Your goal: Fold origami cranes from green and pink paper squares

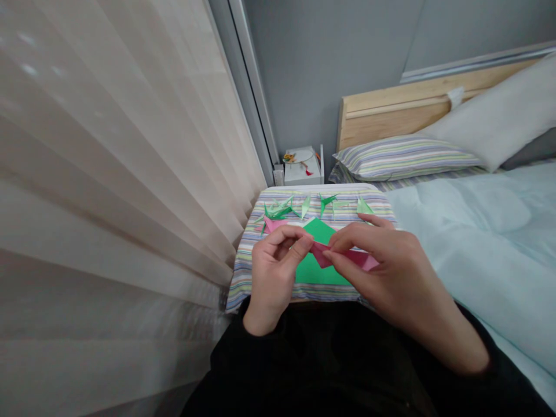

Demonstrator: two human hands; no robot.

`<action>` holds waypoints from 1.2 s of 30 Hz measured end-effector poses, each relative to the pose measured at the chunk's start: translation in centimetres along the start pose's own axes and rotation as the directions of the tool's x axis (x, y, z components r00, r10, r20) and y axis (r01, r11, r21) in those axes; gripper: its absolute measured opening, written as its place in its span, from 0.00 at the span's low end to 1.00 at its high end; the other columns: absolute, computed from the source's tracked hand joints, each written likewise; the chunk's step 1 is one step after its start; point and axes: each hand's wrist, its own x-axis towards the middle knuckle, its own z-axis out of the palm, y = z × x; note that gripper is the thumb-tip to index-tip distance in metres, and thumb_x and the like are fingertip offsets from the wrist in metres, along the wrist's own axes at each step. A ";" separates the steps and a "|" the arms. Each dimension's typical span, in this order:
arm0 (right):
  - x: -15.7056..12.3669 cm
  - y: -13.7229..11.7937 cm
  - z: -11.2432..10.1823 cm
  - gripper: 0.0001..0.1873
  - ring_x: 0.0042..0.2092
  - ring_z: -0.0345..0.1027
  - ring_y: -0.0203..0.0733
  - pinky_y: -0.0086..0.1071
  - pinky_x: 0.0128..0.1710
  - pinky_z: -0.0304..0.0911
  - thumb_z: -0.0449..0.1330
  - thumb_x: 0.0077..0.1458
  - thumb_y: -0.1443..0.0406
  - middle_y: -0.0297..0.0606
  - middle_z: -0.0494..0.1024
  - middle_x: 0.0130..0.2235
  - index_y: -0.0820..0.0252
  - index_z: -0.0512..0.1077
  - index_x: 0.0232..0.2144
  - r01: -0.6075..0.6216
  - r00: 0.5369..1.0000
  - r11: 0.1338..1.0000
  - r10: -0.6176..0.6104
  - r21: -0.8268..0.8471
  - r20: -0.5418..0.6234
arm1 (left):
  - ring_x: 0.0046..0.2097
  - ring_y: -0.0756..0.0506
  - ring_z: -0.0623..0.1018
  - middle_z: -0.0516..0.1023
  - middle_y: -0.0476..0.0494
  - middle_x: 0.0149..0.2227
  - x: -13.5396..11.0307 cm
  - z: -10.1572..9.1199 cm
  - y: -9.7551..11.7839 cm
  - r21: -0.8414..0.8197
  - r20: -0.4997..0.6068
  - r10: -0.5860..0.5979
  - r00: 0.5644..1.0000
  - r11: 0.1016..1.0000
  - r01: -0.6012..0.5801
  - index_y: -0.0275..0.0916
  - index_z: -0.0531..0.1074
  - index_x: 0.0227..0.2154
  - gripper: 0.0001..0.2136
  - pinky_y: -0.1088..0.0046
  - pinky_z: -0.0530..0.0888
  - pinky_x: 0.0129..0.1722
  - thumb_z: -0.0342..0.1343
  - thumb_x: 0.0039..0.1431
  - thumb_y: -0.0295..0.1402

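Observation:
A folded strip of pink paper (347,255) is pinched between both my hands above a striped cushion (243,260). My left hand (275,272) is closed, its thumb and forefinger gripping the strip's left end. My right hand (384,263) pinches the strip from the right, fingers pressed together along its edge. Under the hands lies a green paper sheet (319,269). Another pink sheet (273,224) peeks out beside my left hand.
Several folded green paper figures (278,209) lie along the cushion's far edge. A pleated curtain (113,191) hangs on the left. A bed with light blue cover (490,243), striped pillow (403,156) and wooden headboard is on the right. A small white bedside box (302,166) stands behind.

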 end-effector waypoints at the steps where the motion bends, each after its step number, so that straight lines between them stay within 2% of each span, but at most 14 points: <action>1: 0.2 0.3 0.3 0.11 0.30 0.74 0.39 0.45 0.57 0.62 0.63 0.63 0.66 0.31 0.81 0.28 0.57 0.74 0.27 -0.018 1.000 1.000 0.018 0.019 0.011 | 0.34 0.52 0.75 0.77 0.49 0.31 0.3 0.1 -0.2 -0.027 -0.017 -0.020 1.000 0.999 0.020 0.38 0.79 0.30 0.10 0.78 0.72 0.37 0.72 0.53 0.37; 3: 0.8 1.3 1.0 0.11 0.31 0.74 0.39 0.39 0.48 0.66 0.63 0.62 0.66 0.32 0.81 0.27 0.58 0.74 0.25 -0.069 0.997 0.995 0.067 0.075 0.030 | 0.33 0.53 0.74 0.76 0.50 0.31 1.0 0.1 -0.9 -0.083 -0.048 -0.070 0.996 0.994 0.066 0.36 0.78 0.28 0.11 0.78 0.72 0.37 0.73 0.50 0.37; 6: 1.9 3.7 2.8 0.12 0.30 0.73 0.39 0.32 0.35 0.64 0.63 0.60 0.65 0.34 0.81 0.27 0.60 0.75 0.24 -0.184 0.982 0.969 0.174 0.167 0.072 | 0.32 0.53 0.74 0.75 0.51 0.29 2.8 -0.3 -3.1 -0.195 -0.050 -0.173 0.984 0.968 0.160 0.36 0.78 0.29 0.12 0.77 0.73 0.36 0.74 0.47 0.36; 9: 2.9 7.4 5.3 0.11 0.31 0.73 0.39 0.32 0.34 0.63 0.62 0.59 0.65 0.37 0.80 0.27 0.62 0.75 0.25 -0.248 0.962 0.945 0.214 0.213 0.172 | 0.32 0.53 0.73 0.74 0.52 0.28 5.0 -1.1 -6.6 -0.238 -0.072 -0.265 0.962 0.941 0.241 0.34 0.77 0.27 0.15 0.77 0.73 0.35 0.76 0.42 0.36; 12: 3.5 11.5 8.1 0.09 0.30 0.71 0.40 0.32 0.32 0.63 0.62 0.56 0.65 0.39 0.80 0.27 0.62 0.76 0.25 -0.336 0.921 0.903 0.255 0.268 0.294 | 0.31 0.53 0.73 0.74 0.52 0.27 6.8 -2.1 -10.3 -0.238 -0.117 -0.336 0.935 0.923 0.302 0.35 0.77 0.27 0.17 0.78 0.71 0.33 0.77 0.38 0.38; 14: 3.4 13.7 9.8 0.09 0.29 0.70 0.40 0.32 0.30 0.61 0.63 0.53 0.65 0.39 0.79 0.25 0.61 0.75 0.23 -0.406 0.894 0.866 0.309 0.292 0.325 | 0.31 0.52 0.73 0.74 0.52 0.27 7.5 -2.6 -12.4 -0.231 -0.118 -0.340 0.933 0.923 0.307 0.35 0.77 0.26 0.18 0.77 0.71 0.33 0.77 0.36 0.39; 17: 2.7 15.8 11.5 0.10 0.30 0.71 0.42 0.33 0.30 0.62 0.64 0.53 0.62 0.39 0.79 0.26 0.61 0.75 0.24 -0.444 0.882 0.826 0.335 0.348 0.332 | 0.31 0.50 0.75 0.78 0.49 0.28 7.7 -3.4 -14.5 -0.196 -0.065 -0.352 0.934 0.922 0.334 0.35 0.79 0.28 0.18 0.74 0.71 0.34 0.78 0.34 0.37; 19: 2.1 16.3 12.2 0.09 0.31 0.72 0.43 0.34 0.32 0.63 0.64 0.53 0.61 0.40 0.80 0.28 0.61 0.76 0.26 -0.445 0.884 0.813 0.331 0.375 0.331 | 0.31 0.50 0.75 0.79 0.49 0.27 7.6 -3.8 -15.5 -0.119 0.020 -0.332 0.943 0.936 0.332 0.36 0.81 0.29 0.17 0.74 0.70 0.34 0.77 0.37 0.38; 21: 1.6 16.6 12.5 0.10 0.32 0.73 0.44 0.34 0.33 0.64 0.64 0.53 0.60 0.40 0.81 0.29 0.61 0.77 0.27 -0.447 0.884 0.805 0.331 0.390 0.330 | 0.31 0.50 0.75 0.79 0.49 0.27 7.5 -4.2 -16.2 -0.097 0.042 -0.326 0.944 0.939 0.329 0.36 0.81 0.28 0.16 0.74 0.70 0.35 0.77 0.38 0.38; 32: -0.2 17.3 14.0 0.13 0.32 0.72 0.43 0.36 0.36 0.66 0.66 0.54 0.56 0.39 0.80 0.30 0.61 0.76 0.28 -0.447 0.894 0.697 0.352 0.560 0.276 | 0.32 0.49 0.75 0.80 0.48 0.28 7.2 -4.7 -17.3 -0.016 0.011 -0.249 0.969 0.968 0.249 0.37 0.82 0.28 0.11 0.72 0.70 0.38 0.75 0.43 0.35; 36: -0.4 17.4 13.9 0.14 0.32 0.72 0.42 0.35 0.35 0.66 0.66 0.54 0.56 0.38 0.80 0.29 0.61 0.76 0.28 -0.459 0.889 0.695 0.352 0.554 0.294 | 0.32 0.49 0.76 0.80 0.48 0.29 7.2 -5.0 -17.5 0.004 0.020 -0.237 0.971 0.972 0.237 0.37 0.83 0.30 0.11 0.72 0.70 0.38 0.74 0.45 0.37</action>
